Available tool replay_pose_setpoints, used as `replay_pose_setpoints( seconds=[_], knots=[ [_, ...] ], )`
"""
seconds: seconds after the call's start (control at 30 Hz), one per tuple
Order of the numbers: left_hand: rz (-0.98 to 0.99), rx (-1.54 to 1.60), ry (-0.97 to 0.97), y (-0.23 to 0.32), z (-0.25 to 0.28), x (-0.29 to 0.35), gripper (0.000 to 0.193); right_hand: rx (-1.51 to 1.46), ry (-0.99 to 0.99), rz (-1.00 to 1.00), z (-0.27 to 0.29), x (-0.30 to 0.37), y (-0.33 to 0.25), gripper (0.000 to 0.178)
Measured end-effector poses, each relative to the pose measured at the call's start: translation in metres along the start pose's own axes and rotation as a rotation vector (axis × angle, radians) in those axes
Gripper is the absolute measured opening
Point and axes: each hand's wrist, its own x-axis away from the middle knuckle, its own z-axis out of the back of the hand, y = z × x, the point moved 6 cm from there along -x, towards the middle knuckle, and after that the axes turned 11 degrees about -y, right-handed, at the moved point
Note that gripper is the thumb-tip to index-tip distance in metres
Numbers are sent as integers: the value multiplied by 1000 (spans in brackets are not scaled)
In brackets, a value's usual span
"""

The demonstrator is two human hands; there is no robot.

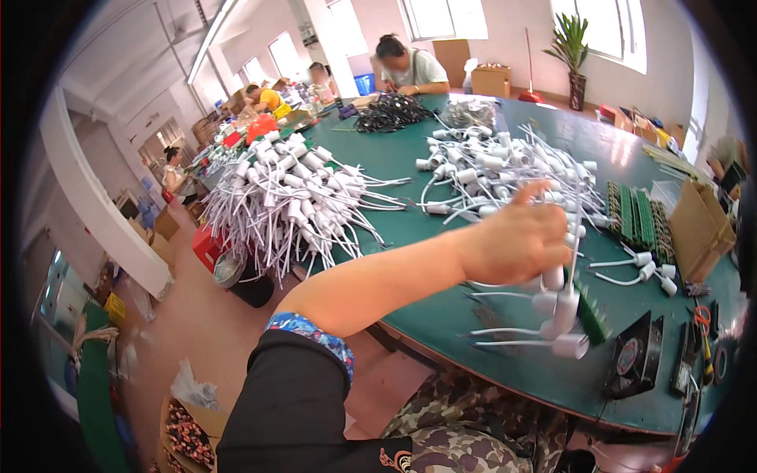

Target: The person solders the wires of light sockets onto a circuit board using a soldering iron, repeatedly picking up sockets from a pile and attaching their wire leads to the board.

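Note:
My left arm, in a black sleeve with a blue patterned cuff, reaches across to the right. Slightly blurred, my left hand (516,240) is closed, its fingers curled beside an upright white wire that runs to a white lamp holder (564,315); it appears to grip this piece, though the contact is partly hidden. Beneath the hand, another white lamp holder (569,345) lies on the green table (441,327), its wires pointing left. Beyond the hand spreads a pile of wired lamp holders (489,162). My right hand is out of view.
A larger heap of lamp holders (284,185) overhangs the table's left edge. To the right are green circuit boards (635,213), a cardboard box (700,229), a black fan (633,355) and scissors (702,317). Across the table a person (414,71) sits by black cables (392,113).

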Motion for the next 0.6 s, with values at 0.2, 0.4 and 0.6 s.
replay_pose_setpoints(
  seconds=[0.2,0.4,0.6],
  knots=[
    [503,-235,228,-92,166,93,38,-288,27,13,-44,22,17,42],
    [1289,-143,210,-223,316,253,52,-579,24,-10,-102,-4,-7,43],
    [1829,-354,-343,-279,279,444,57,-836,14,-60,-150,-23,-26,44]
  ],
)
